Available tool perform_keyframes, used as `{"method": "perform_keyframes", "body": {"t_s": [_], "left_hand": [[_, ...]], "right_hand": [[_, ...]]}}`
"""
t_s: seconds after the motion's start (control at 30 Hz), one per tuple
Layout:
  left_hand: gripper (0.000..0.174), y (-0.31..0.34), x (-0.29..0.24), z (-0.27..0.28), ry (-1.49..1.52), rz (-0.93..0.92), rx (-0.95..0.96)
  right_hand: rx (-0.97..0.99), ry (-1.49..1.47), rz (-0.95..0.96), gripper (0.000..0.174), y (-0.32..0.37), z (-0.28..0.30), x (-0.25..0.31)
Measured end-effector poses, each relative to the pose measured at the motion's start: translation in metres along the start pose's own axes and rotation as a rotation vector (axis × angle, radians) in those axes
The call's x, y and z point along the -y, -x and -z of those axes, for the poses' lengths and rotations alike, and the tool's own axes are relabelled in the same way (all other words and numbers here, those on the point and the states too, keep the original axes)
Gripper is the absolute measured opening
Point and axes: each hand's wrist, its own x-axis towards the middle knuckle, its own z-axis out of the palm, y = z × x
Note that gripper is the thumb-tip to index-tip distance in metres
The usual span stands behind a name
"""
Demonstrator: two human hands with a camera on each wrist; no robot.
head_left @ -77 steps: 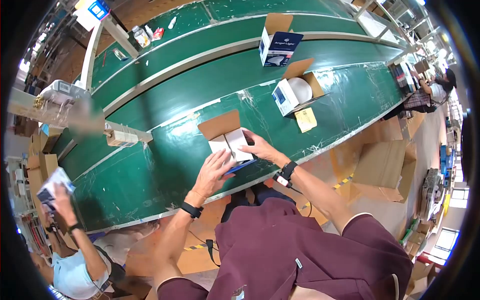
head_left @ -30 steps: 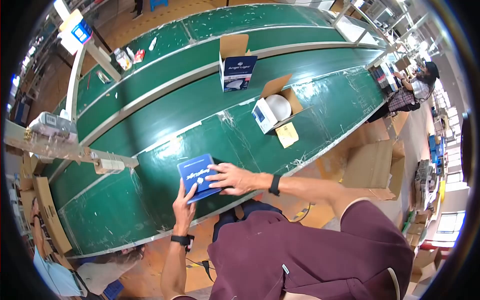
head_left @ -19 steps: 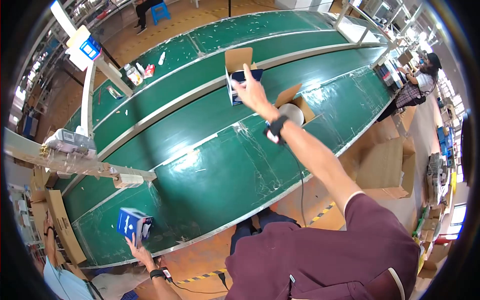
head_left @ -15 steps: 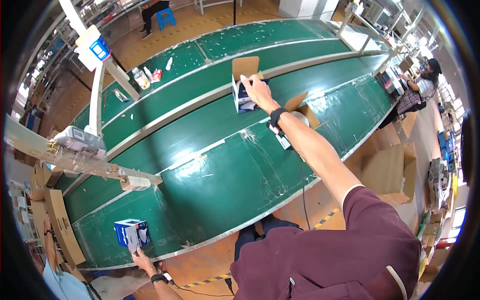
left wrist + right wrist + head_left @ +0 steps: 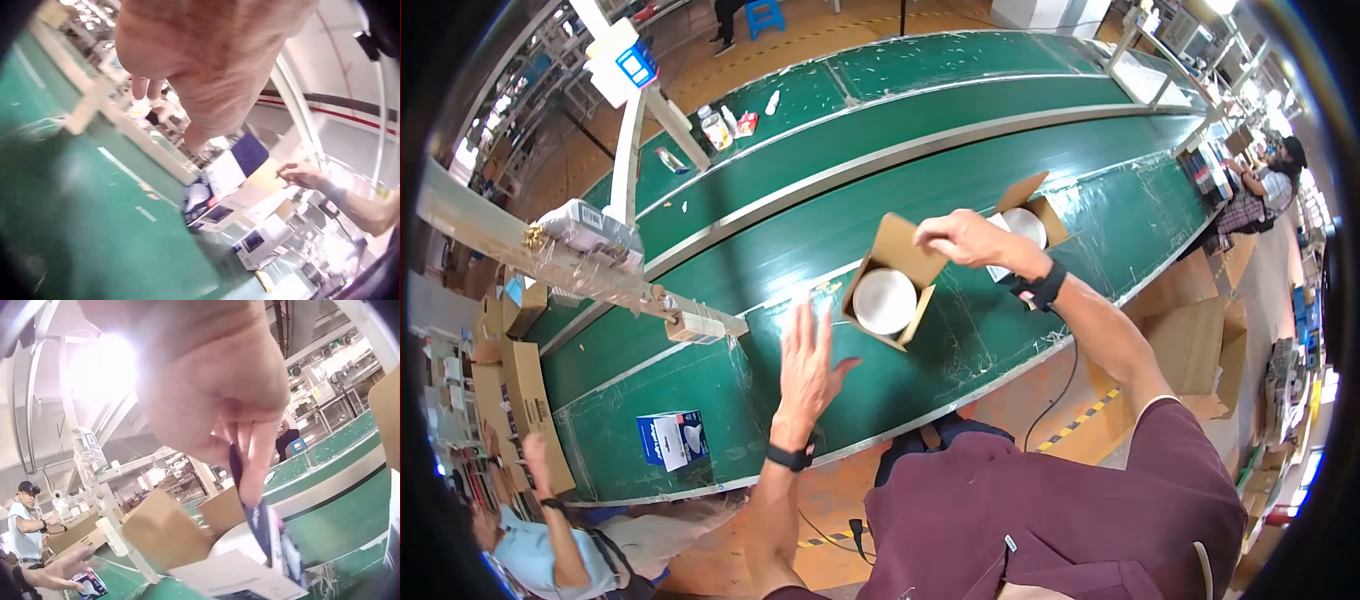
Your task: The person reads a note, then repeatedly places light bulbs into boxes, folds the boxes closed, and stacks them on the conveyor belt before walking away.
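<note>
An open box (image 5: 870, 268) with a round white item (image 5: 885, 303) inside is at the near work surface. My right hand (image 5: 975, 240) pinches its raised lid side; in the right wrist view, curled fingers of that hand (image 5: 219, 394) grip the dark blue flap (image 5: 265, 528). Left of the box, my left hand (image 5: 808, 370) is held up with straight fingers, touching nothing. The left wrist view shows the left palm (image 5: 206, 56) above and the gripped box (image 5: 231, 200) beyond. A closed blue-and-white box (image 5: 675, 440) stands at far left.
Another open box (image 5: 1055, 218) holding a round white item stands behind my right wrist. A post with a crossbar (image 5: 550, 255) rises at left. Bottles (image 5: 716, 128) lie on the back surface. One person (image 5: 560, 535) is at lower left, another (image 5: 1275, 185) at far right.
My right hand has brought the open box from the back strip toward me. My left hand has let go of the closed box at far left and moved right, beside the open one.
</note>
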Motion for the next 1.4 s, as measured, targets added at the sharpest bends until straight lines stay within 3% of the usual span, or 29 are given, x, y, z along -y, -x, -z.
{"method": "perform_keyframes", "body": {"t_s": [0.1,0.13,0.23,0.27,0.3,0.37,0.4,0.43,0.47,0.5,0.53,0.57,0.63,0.77,0.9,1.03,1.2,1.3,1.4], "left_hand": [[0.071,-0.050,-0.017,0.001,0.149,-0.286,0.153],[0.041,-0.051,-0.011,-0.015,0.299,-0.271,0.301],[0.027,-0.044,-0.029,-0.026,0.302,-0.048,0.543],[0.028,-0.036,-0.024,-0.040,0.424,-0.048,0.431],[0.029,-0.039,-0.030,-0.036,0.505,0.047,0.505],[0.034,-0.059,-0.048,-0.022,0.663,0.215,0.646],[0.042,-0.065,-0.034,-0.039,0.593,0.101,0.751],[0.045,-0.064,-0.041,-0.038,0.769,0.009,0.634],[0.046,-0.066,-0.022,-0.052,0.739,0.004,0.784],[0.038,-0.076,-0.019,-0.053,0.838,0.036,0.844],[0.032,-0.086,-0.018,-0.055,0.934,0.073,0.904],[0.029,-0.091,-0.004,-0.075,1.058,0.230,1.018],[0.028,-0.097,0.023,-0.111,1.261,0.614,1.187],[0.021,-0.116,0.030,-0.147,1.148,0.495,1.389],[0.021,-0.122,0.019,-0.142,0.999,0.398,1.336],[0.022,-0.115,0.009,-0.137,0.930,0.337,1.259],[0.023,-0.105,-0.013,-0.143,0.855,0.289,1.235],[0.023,-0.102,-0.020,-0.142,0.815,0.277,1.211],[0.024,-0.098,-0.023,-0.142,0.781,0.254,1.198]], "right_hand": [[0.036,0.023,0.064,0.023,-0.010,-0.029,-0.006],[-0.012,0.001,0.123,0.027,-0.006,-0.039,-0.007],[-0.155,0.004,0.241,0.043,0.017,-0.048,0.009],[-0.199,0.039,0.235,0.049,0.033,-0.033,0.042],[-0.240,0.073,0.228,0.056,0.051,-0.029,0.067],[-0.118,0.180,0.137,0.074,0.081,-0.057,0.078],[-0.022,0.232,0.022,0.062,0.085,-0.082,0.072],[-0.064,0.090,-0.015,0.052,0.087,-0.103,0.066],[-0.253,0.126,0.108,0.054,0.091,-0.116,0.064],[-0.249,0.236,0.052,0.064,0.095,-0.107,0.073],[-0.076,0.267,-0.082,0.059,0.092,-0.091,0.081],[-0.309,0.247,0.042,0.048,0.102,-0.121,0.060],[-0.260,0.316,0.109,0.037,0.098,-0.149,0.024],[-0.327,0.366,0.122,0.042,0.100,-0.151,0.013],[-0.376,0.403,0.043,0.044,0.107,-0.155,0.023],[-0.232,0.187,-0.049,0.072,0.122,-0.140,0.030],[-0.302,0.325,-0.037,0.115,0.139,-0.165,0.034],[-0.340,0.305,-0.030,0.115,0.138,-0.173,0.031],[-0.346,0.302,0.023,0.103,0.139,-0.173,0.029]]}}
